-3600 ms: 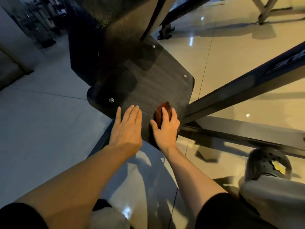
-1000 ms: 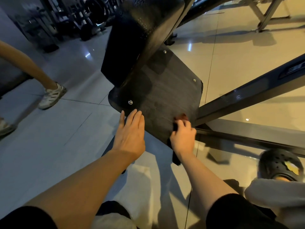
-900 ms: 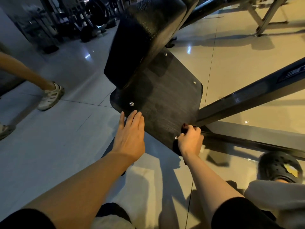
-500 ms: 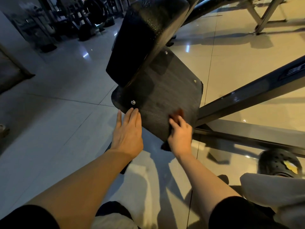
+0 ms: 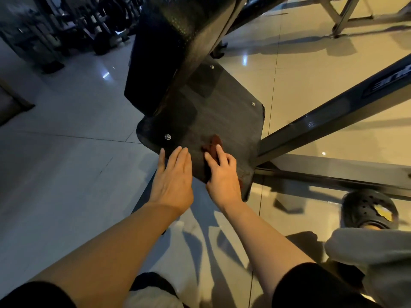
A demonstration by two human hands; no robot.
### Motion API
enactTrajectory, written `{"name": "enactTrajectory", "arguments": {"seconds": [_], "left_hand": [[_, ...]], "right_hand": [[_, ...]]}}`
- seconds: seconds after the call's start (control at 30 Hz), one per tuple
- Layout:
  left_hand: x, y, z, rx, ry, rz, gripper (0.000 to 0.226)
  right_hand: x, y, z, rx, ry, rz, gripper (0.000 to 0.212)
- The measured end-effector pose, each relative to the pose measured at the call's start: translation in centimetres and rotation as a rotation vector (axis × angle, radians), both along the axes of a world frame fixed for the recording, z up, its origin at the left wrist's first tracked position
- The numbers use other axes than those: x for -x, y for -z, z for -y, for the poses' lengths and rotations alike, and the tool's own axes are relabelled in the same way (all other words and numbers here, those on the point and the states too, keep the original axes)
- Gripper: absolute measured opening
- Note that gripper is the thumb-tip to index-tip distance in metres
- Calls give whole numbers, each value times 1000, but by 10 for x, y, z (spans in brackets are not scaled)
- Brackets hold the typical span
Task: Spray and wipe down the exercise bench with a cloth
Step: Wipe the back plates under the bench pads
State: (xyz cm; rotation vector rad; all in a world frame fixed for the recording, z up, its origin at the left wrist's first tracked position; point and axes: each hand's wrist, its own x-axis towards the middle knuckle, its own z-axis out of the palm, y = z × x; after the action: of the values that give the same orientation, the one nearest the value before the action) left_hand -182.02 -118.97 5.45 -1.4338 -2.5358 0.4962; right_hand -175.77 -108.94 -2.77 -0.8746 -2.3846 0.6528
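The bench's black flat plate [image 5: 233, 121], studded with bolts, slopes down toward me beneath a black padded part [image 5: 178, 41]. A brown cloth [image 5: 213, 144] lies on the plate near its front edge. My right hand [image 5: 222, 174] presses it flat with extended fingers, and the cloth's tip shows beyond the fingertips. My left hand [image 5: 174, 174] rests flat, fingers straight, on the plate's near left edge, right beside the other hand. No spray bottle is in view.
A dark steel frame beam [image 5: 333, 116] runs diagonally on the right, with a floor rail [image 5: 333, 174] below it. My dark clog [image 5: 367, 207] stands on the glossy tile at lower right. Weight racks [image 5: 106, 23] fill the far left background.
My right hand slid the cloth from the plate's near right corner up and leftward onto its surface. The left hand stayed put. A passer-by's legs left the view.
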Motion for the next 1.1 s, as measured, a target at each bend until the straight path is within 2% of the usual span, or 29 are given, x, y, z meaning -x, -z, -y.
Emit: {"name": "enactTrajectory", "arguments": {"seconds": [0.07,0.13,0.2,0.27,0.33,0.43,0.5,0.6,0.67,0.77,0.87,1.0,1.1], "left_hand": [[-1,3,0,57,15,-3,77],[-2,5,-1,117,35,4,77],[-4,8,-3,152,46,18,77],[-5,9,-7,151,50,32,77],[-8,10,-12,145,58,39,77],[-12,11,-19,149,71,45,75],[-13,11,-23,140,88,56,74],[-14,11,-26,141,105,60,73],[-13,12,-26,147,97,52,74],[-12,14,-25,176,84,47,76],[-11,14,-21,181,77,50,77],[-9,12,-20,161,88,53,74],[-9,13,-19,171,94,52,73]], "right_hand": [[-24,21,-18,184,154,109,65],[-49,34,-34,339,261,203,53],[-59,34,-42,426,335,198,43],[-49,27,-40,391,347,82,47],[-32,17,-35,278,247,-4,56],[-24,18,-29,173,84,53,62],[-38,31,-37,220,116,134,63],[-62,42,-50,366,302,222,45],[-57,35,-50,351,366,140,40],[-36,20,-38,275,246,-9,51],[-33,27,-31,247,138,73,55],[-56,38,-47,332,298,193,43],[-47,30,-43,277,295,96,42]]}}
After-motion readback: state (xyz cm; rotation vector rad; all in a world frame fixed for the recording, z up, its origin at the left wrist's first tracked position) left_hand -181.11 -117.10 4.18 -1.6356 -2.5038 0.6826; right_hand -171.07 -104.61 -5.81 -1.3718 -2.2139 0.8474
